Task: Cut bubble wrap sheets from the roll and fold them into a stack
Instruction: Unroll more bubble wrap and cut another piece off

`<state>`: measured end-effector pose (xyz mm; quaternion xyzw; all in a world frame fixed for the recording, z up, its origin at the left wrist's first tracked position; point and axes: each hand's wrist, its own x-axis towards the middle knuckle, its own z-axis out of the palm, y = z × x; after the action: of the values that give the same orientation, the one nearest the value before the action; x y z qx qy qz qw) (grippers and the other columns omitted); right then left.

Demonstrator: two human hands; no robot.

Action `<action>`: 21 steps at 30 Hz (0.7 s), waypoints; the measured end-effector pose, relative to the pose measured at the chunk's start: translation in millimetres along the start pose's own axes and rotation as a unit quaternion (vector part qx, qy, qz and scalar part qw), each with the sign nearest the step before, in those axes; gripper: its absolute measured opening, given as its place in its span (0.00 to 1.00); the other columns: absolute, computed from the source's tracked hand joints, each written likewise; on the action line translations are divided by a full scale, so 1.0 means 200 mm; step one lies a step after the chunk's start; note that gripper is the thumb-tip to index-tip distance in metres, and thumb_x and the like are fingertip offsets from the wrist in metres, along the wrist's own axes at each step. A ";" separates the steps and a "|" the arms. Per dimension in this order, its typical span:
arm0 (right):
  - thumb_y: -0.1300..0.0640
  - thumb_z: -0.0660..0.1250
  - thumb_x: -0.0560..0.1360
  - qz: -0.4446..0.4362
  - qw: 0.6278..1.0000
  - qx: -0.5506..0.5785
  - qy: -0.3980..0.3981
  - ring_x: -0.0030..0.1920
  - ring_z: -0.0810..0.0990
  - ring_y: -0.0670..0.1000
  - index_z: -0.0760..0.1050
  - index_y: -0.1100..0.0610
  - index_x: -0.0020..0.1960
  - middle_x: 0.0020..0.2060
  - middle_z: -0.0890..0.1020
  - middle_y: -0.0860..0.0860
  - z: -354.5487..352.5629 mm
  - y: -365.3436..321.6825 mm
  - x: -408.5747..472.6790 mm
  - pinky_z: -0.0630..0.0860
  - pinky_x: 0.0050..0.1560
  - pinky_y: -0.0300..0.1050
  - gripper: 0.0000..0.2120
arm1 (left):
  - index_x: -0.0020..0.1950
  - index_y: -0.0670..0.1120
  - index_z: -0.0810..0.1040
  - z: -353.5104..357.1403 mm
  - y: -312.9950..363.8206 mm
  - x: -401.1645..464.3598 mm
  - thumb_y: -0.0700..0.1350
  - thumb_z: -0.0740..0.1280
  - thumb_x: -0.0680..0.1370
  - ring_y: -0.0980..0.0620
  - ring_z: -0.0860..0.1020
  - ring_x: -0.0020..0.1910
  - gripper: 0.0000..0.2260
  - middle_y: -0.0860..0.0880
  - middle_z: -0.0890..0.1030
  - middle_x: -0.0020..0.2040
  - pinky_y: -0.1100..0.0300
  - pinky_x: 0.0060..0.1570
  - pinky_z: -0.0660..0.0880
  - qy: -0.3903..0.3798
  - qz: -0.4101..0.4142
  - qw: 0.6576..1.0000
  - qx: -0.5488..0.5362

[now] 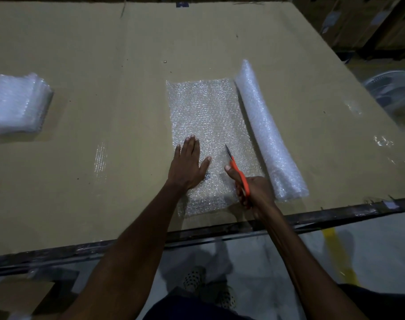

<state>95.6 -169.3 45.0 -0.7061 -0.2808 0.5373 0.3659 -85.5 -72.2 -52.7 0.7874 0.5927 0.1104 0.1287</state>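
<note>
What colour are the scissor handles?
Orange, on the scissors gripped in the right hand; seen in the head view.

- Wide worktop covered in tan cardboard, dark metal edge along the near side.
- Flat bubble wrap sheet spread near the middle, running from the near edge away, joined along its right side to the roll.
- Bubble wrap roll lying on its side just right of the sheet, angled slightly, far end pointing away.
- Stack of folded bubble wrap resting at the far left, well apart from the sheet.
- Left hand pressed flat on the sheet's near-left part, fingers straight.
- Orange-handled scissors held over the sheet in the right hand, blade tip pointing away.
- Small shiny strips, perhaps tape, stuck on the cardboard at left-centre and far right.
</note>
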 end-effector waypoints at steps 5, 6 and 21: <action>0.43 0.82 0.66 0.000 1.000 0.015 0.005 0.19 0.66 0.49 0.71 0.56 0.25 0.22 0.73 0.55 0.01 0.00 0.01 0.60 0.22 0.35 0.26 | 0.82 0.40 0.47 0.01 -0.01 0.00 0.62 0.45 0.83 0.47 0.44 0.81 0.35 0.43 0.46 0.82 0.49 0.78 0.40 -0.002 0.000 1.000 0.002; 0.43 0.82 0.66 0.002 1.000 0.014 0.004 0.19 0.66 0.49 0.71 0.56 0.25 0.22 0.73 0.54 0.01 0.01 0.01 0.59 0.22 0.36 0.26 | 0.82 0.40 0.47 0.01 -0.01 0.00 0.62 0.45 0.83 0.47 0.44 0.81 0.34 0.43 0.46 0.82 0.49 0.78 0.40 0.000 0.001 1.000 0.003; 0.44 0.81 0.67 0.025 0.999 0.029 -0.014 0.18 0.64 0.49 0.72 0.58 0.26 0.21 0.71 0.53 0.01 0.00 0.04 0.58 0.21 0.34 0.25 | 0.80 0.40 0.58 -0.08 -0.06 0.10 0.63 0.61 0.79 0.42 0.61 0.77 0.38 0.40 0.61 0.79 0.45 0.75 0.59 0.009 0.004 0.999 -0.046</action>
<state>95.4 -162.2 39.8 -0.6943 -0.2530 0.5641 0.3685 -96.7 -47.5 -40.4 0.7819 0.5849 0.1456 0.1589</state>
